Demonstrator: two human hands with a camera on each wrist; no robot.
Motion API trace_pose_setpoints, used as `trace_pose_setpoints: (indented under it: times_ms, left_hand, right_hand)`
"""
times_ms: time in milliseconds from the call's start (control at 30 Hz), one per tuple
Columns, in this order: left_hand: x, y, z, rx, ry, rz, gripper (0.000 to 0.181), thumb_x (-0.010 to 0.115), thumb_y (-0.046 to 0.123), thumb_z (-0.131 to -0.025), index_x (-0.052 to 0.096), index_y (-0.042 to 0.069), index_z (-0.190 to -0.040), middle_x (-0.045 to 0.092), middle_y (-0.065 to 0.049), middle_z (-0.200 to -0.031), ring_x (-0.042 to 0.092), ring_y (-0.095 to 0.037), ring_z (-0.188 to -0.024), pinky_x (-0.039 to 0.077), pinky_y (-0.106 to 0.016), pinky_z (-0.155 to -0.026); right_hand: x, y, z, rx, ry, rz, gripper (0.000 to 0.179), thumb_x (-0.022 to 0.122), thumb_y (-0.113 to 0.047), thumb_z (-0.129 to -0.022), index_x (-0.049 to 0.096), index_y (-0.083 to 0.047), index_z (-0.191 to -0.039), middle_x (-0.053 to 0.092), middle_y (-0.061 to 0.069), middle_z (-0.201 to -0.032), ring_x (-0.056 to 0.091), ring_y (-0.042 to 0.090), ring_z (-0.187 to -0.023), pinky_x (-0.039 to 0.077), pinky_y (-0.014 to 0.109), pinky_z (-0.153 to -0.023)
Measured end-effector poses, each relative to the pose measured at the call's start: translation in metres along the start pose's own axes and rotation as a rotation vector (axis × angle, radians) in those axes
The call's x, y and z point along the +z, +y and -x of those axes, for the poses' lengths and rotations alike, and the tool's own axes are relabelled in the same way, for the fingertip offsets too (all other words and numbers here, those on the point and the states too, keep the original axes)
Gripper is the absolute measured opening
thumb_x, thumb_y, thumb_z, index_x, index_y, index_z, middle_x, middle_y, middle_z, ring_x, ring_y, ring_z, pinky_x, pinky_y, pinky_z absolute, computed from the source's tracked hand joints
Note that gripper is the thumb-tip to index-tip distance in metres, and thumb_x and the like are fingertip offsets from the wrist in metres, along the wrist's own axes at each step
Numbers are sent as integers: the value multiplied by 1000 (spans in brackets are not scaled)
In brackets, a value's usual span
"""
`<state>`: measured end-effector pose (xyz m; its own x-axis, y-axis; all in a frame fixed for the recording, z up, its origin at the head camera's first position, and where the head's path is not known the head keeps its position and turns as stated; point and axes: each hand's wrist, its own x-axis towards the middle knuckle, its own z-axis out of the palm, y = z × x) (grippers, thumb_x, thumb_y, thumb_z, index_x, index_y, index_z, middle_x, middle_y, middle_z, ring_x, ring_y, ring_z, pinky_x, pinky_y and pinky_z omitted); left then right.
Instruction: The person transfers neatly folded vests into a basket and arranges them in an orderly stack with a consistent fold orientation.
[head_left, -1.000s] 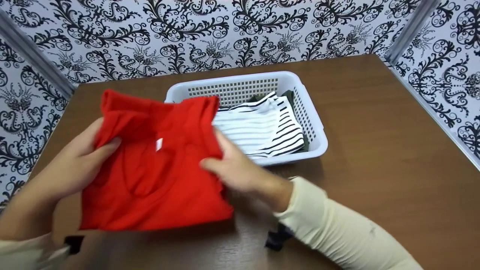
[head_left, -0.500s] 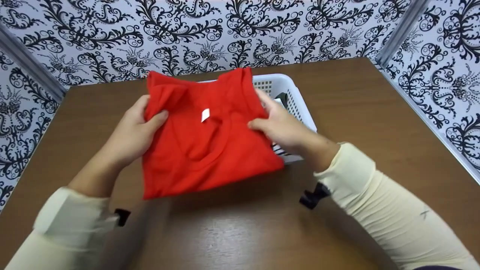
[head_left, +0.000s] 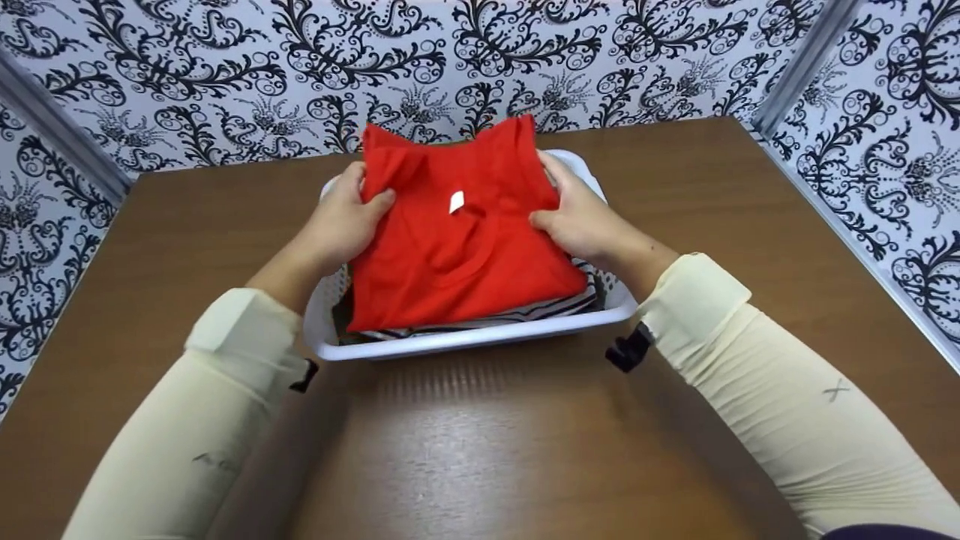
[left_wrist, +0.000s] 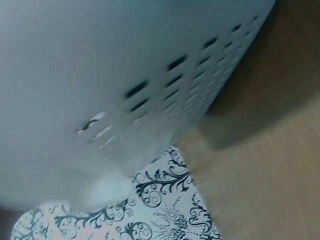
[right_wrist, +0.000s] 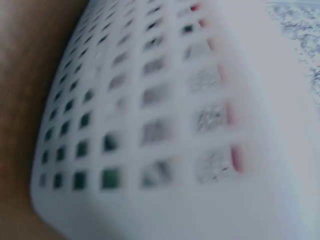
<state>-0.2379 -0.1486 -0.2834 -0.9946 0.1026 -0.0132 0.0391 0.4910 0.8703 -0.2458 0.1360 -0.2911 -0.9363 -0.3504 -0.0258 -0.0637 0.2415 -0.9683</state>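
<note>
A folded red shirt with a white neck label lies over the white plastic basket in the head view. My left hand grips its left side, thumb on top and fingers underneath. On the opposite side my right hand pinches the cloth the same way. Beneath the red shirt a striped garment shows along the front of the basket. The left wrist view is filled by the basket's perforated wall; the right wrist view shows another perforated wall with bits of red behind its holes.
The basket stands on a brown wooden table near its back edge. Behind it rises a wall panel with a black-and-white scroll pattern. Black wrist mounts hang below the cream sleeves.
Both hands have carried the red shirt right and away from me, from left of the basket to over it. The striped garment is now mostly covered.
</note>
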Motion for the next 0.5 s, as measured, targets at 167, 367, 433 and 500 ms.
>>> trace_pose_setpoints:
  times_ms: [167,367,433,500]
  left_hand:
    - [10,-11,-6,1,-30,-91,40,48,12,-103,39,-2,-140,58,-22,-130,56,-29,-114,43,-41,-105]
    - [12,-20,-5,-27,-32,-169,45,49,14,-103,35,-1,-143,53,-22,-137,52,-32,-124,38,-44,-114]
    - [11,-21,-4,-55,-32,-183,48,50,15,-103,32,-2,-145,52,-22,-140,51,-33,-126,37,-45,-114]
    - [12,-20,-4,-80,-26,-196,51,50,15,-102,30,-3,-146,51,-23,-142,51,-34,-127,38,-45,-114]
  right_hand:
    - [2,16,-2,15,-17,109,83,46,14,-89,17,-18,-160,44,10,-151,50,25,-129,37,40,-115]
    - [5,27,-5,14,-21,228,83,48,12,-90,14,-17,-160,40,13,-153,49,27,-130,35,42,-116]
    - [5,29,-5,23,-15,280,85,50,10,-90,12,-16,-161,38,14,-155,47,27,-131,34,42,-117]
    - [4,30,-5,39,-7,357,87,52,8,-89,6,-13,-161,39,17,-155,47,30,-132,34,43,-116]
